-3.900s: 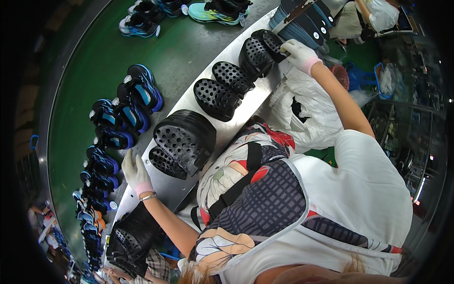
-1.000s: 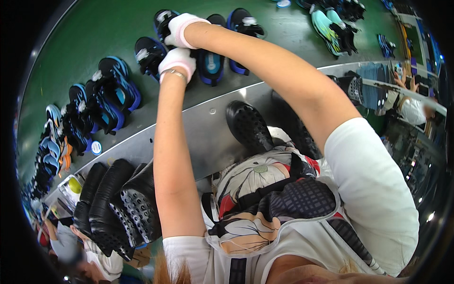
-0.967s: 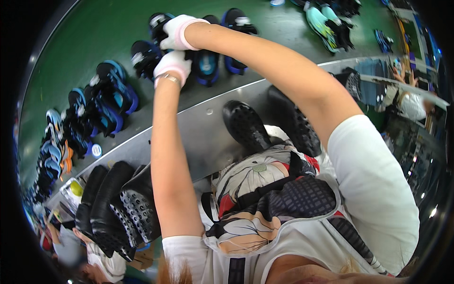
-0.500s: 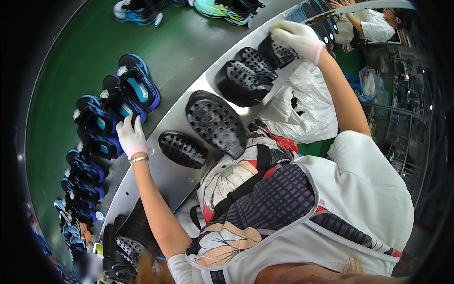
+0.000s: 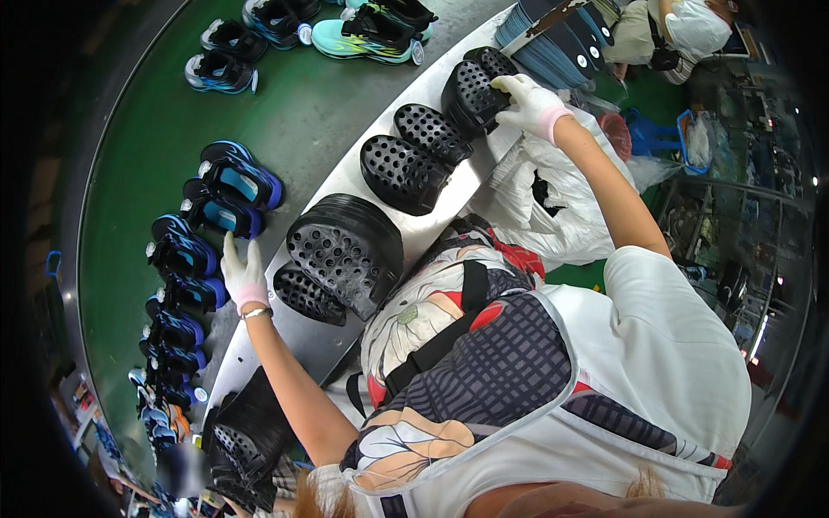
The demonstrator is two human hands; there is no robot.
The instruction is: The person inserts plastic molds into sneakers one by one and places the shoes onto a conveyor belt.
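Observation:
Black perforated shoe-shaped plastic pieces stand along the silver metal ledge, including a stacked pair of pieces (image 5: 345, 250) nearest my body. Farther right are a single wide piece (image 5: 401, 175), a narrower piece (image 5: 432, 134) and a stack of pieces (image 5: 475, 93). My right hand (image 5: 528, 105), in a white glove, is at that stack's right side, fingers apart and fingertips touching or very near its edge. My gloved left hand (image 5: 243, 272) hovers at the ledge's belt side with fingers spread and nothing in them. Just beyond it sit blue-black sneakers (image 5: 226, 207) on the green belt.
A line of sneakers (image 5: 177, 328) runs down the belt's left side, with teal sneakers (image 5: 367, 39) at the top. Dark blue flat pieces (image 5: 553, 39) are stacked at the ledge's far end. Below the ledge hangs a white plastic bag (image 5: 561, 207). Another person (image 5: 691, 30) stands top right.
The view has shifted. My right hand has slid off the top of the far black pieces to their side. The left hand has drawn back slightly from the sneakers, fingers more spread.

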